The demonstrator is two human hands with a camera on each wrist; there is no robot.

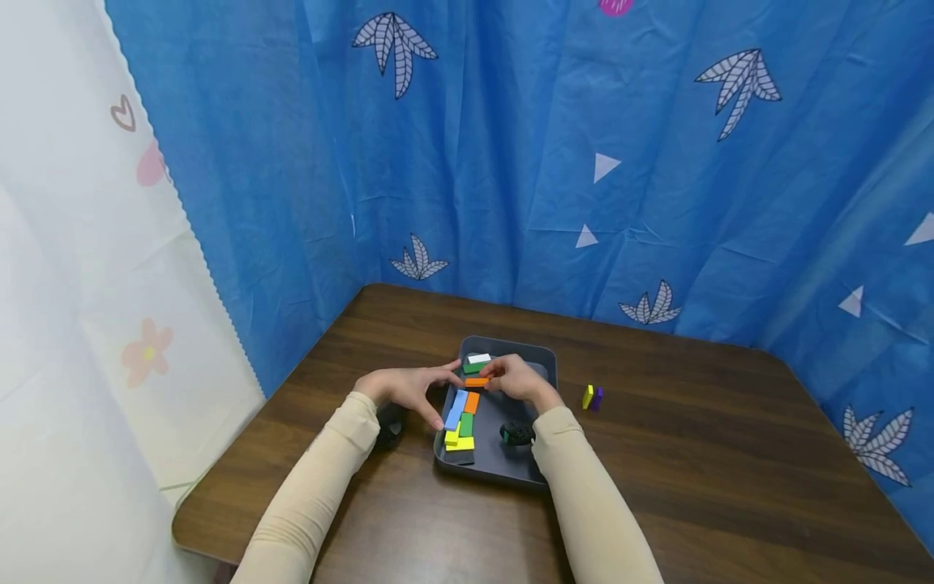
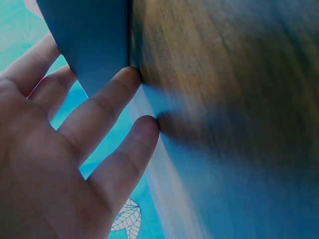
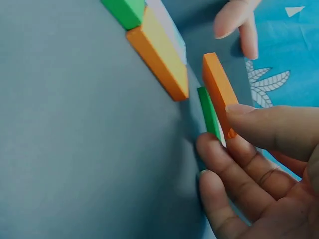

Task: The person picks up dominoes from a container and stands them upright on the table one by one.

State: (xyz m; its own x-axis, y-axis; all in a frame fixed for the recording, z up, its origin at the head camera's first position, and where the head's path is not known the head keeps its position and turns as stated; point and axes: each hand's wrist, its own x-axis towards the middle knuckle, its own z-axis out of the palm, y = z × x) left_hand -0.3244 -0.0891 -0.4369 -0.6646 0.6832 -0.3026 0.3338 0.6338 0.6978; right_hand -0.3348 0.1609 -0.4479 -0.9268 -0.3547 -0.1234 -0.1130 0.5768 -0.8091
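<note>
orange block is pinched in the right hand over the gray tray, with the left hand spread just across from it. arranging seems the step; the next move likely calls for aligning it with the green block just beside the right hand.

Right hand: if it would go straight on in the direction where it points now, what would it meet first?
Probably the left hand, just ahead of the held orange block in the head view; depth there is unclear.
</note>
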